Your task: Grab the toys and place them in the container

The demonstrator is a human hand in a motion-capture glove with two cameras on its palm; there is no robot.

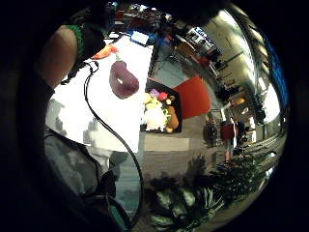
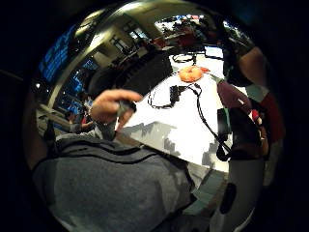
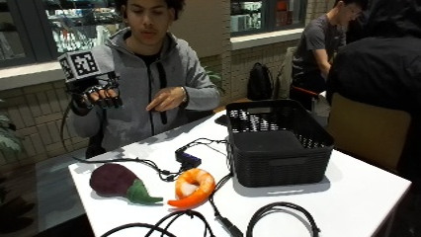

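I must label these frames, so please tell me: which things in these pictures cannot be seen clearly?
- Black basket: in the outside view its near wall hides the bottom, so its contents cannot be told.
- Right hand: raised, fingers curled; the glove hides whether they hold anything.
- Black cables: cut off by the outside view's lower edge.
- Shrimp toy and eggplant toy: undersides hidden against the table.

I sit at a white desk in a shared indoor hall, with brick walls, big windows, potted plants and other people seated nearby.
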